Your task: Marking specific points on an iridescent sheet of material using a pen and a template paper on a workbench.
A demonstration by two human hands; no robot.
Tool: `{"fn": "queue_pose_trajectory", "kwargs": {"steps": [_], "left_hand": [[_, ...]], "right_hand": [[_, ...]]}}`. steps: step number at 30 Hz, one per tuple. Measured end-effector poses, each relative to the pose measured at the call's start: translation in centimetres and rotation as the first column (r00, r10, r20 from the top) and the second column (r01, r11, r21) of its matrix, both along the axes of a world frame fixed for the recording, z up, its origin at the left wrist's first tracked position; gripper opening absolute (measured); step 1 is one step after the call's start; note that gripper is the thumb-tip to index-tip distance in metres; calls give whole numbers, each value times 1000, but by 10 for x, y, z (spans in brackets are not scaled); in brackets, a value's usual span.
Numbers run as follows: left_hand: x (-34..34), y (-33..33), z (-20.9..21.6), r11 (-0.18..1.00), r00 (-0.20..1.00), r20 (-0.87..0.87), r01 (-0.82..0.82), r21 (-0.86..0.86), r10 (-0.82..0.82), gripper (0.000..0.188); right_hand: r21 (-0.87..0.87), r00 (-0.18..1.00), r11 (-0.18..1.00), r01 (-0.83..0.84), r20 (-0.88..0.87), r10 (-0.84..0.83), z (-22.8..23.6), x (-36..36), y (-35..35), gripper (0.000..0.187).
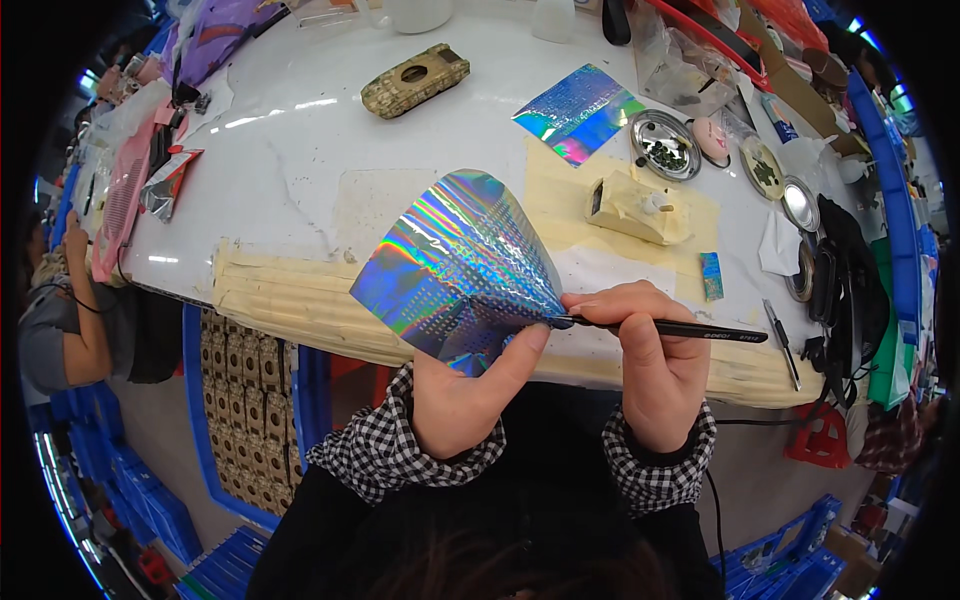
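A shiny holographic sticker sheet (450,250) is bent into a curve above the table's front edge. My left hand (465,400) pinches its lower right corner, the thumb in front and the other fingers hidden behind the sheet. In my right hand (655,365) is a pair of slim black tweezers (700,329), held between thumb and fingers. Their tips meet the sheet's corner beside my left thumb; whether anything is caught in them is too small to tell.
Toward the back stands a camouflage model tank hull (415,82). Another holographic sheet (578,113), a round tin with small green parts (665,145), a tape-covered block (635,208) and a black pen (783,345) lie to the right. A blue crate (212,440) of several hulls sits below left.
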State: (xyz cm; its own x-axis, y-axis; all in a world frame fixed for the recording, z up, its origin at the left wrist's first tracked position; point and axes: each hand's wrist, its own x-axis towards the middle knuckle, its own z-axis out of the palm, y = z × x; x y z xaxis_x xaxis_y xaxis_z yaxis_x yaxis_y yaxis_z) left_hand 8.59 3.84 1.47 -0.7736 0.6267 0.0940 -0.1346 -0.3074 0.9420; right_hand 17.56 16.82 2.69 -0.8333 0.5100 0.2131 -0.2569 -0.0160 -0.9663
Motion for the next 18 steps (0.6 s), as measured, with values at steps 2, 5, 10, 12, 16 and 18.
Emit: {"fn": "queue_pose_trajectory", "kwargs": {"steps": [2, 5, 10, 12, 16, 18], "left_hand": [[0, -1, 1, 1000, 1000, -5, 12, -19, -12, 21], [0, -2, 1, 1000, 1000, -4, 13, -19, -13, 21], [-1, -1, 2, 1000, 1000, 2, 12, -12, -12, 20], [-1, -2, 2, 1000, 1000, 10, 15, -25, -14, 20], [-1, -2, 0, 1000, 1000, 0, 8, -14, -8, 19], [-1, -2, 1, 1000, 1000, 7, 4, -8, -4, 19]], "right_hand": [[-18, 1000, 1000, -3, -9, 3, -1, 0, 0, 20], [-19, 1000, 1000, 0, -4, -1, -1, 0, 0, 20], [-5, 1000, 1000, 4, 0, -4, 0, 0, 0, 21], [-1, 1000, 1000, -1, -2, 1, -1, 0, 0, 21], [-4, 1000, 1000, -18, -14, 18, -2, 0, 1, 21], [-21, 1000, 999, -25, -11, 24, -2, 1, 1, 22]]}}
